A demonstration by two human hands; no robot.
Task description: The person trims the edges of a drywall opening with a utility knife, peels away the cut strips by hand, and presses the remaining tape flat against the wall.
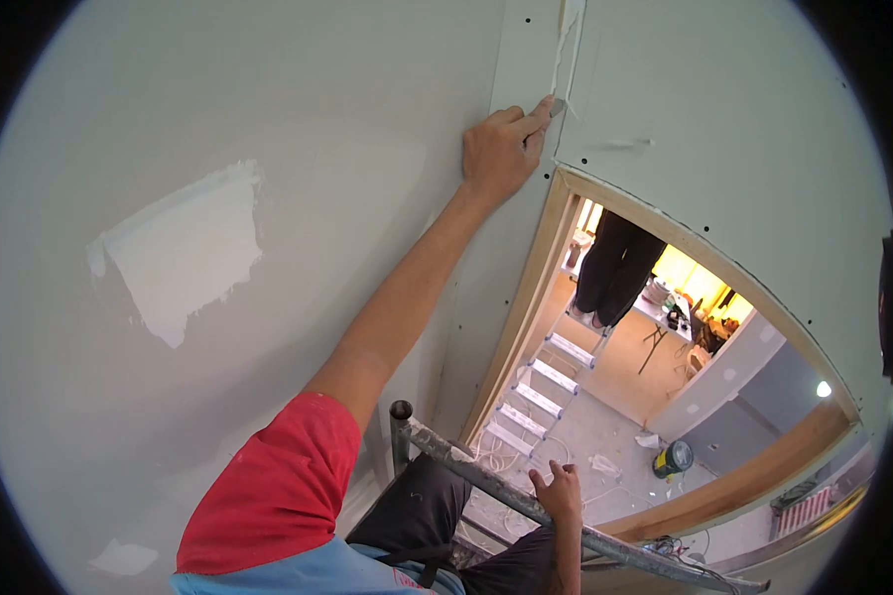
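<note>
High on the wall, my left hand (503,151) is closed on a putty knife (557,106); only a small grey blade shows past the fingertips. The blade sits at the lower part of a vertical seam (564,55) between drywall panels, where a ragged white strip runs upward. Below the seam is the corner of a wooden door frame (564,183). My right hand (560,493) hangs low beside the metal rail (506,488), its fingers apart and holding nothing.
A large white filler patch (193,248) marks the left wall. Through the doorway a person in dark trousers (617,263) stands on a stepladder (539,400). A bucket (673,458), cables and scraps lie on the floor beyond, with a cluttered table (665,317) behind.
</note>
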